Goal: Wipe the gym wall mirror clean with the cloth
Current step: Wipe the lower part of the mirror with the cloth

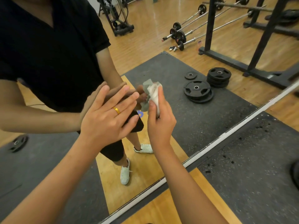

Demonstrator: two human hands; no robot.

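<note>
In the head view, the right hand (160,122) clutches a crumpled white and grey cloth (153,94) and holds it against the large wall mirror (186,65), near the middle of the glass. The left hand (108,117) grips nothing; its straight, spread fingers seem to lie flat on the glass just beside the cloth. I think this bare palm may leave new fingerprints, and the tightly bunched cloth touches little glass, so streaks may remain.
</note>
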